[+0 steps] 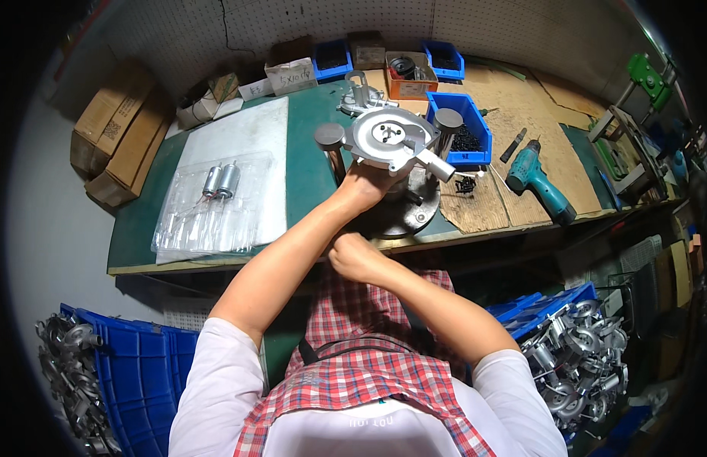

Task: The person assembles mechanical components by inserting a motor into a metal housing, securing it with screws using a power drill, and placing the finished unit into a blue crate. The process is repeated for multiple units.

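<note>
A silver cast-metal housing with a round dished face and a side spout rests level with the two steel posts of a fixture on the bench. My left hand reaches in under the housing; its fingers are hidden below the casting. My right hand is closed by the bench's front edge, beneath my left forearm. What it may hold does not show. Behind the fixture stands a second silver casting with an upright tube.
Two small motors lie on a clear plastic tray at left. Right of the fixture are a blue bin of black screws, loose screws and a teal cordless drill. Blue crates with metal castings flank me below.
</note>
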The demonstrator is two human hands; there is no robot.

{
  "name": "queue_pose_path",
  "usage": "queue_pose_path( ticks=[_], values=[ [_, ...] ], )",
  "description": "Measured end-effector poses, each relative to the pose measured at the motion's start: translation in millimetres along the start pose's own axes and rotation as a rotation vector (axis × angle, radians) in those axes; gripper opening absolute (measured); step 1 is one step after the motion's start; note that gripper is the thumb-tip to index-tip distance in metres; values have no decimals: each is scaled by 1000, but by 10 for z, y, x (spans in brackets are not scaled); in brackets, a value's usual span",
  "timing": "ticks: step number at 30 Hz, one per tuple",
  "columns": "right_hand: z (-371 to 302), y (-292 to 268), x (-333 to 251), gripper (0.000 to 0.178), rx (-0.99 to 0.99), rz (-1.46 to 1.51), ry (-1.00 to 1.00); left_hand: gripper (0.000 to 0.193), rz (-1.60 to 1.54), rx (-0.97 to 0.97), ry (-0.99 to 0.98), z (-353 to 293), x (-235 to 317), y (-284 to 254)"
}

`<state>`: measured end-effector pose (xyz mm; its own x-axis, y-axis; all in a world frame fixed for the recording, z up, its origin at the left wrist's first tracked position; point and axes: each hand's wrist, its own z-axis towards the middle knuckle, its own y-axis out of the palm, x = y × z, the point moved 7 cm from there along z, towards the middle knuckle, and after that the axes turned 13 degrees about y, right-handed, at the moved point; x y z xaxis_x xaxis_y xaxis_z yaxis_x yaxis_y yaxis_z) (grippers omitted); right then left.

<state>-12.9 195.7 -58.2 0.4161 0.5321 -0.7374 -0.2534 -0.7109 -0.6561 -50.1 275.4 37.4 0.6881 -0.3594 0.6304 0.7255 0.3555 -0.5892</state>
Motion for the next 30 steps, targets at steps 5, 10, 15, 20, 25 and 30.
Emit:
queue_pose_path(
  ticks=[5,10,15,20,25,30],
  values=[
    [161,188,-193,26,78,224,-57,46,-66,24,2,16,-23,17],
    [-90,176,-27,21,139,400,154,36,110,64,23,-16,-146,95],
    [-477,183,67,18,30,940,315,35,163,75,46,-7,-199,170],
    [-920,-77,256,14,89,866,358,37,250,25,-2,-14,-237,198],
    [-1344,-466,643,10,220,1063,382,37,192,52,-3,-30,-174,154],
    [-1311,-451,548,14,262,896,306,36,146,101,21,-21,-50,138]
  ],
)
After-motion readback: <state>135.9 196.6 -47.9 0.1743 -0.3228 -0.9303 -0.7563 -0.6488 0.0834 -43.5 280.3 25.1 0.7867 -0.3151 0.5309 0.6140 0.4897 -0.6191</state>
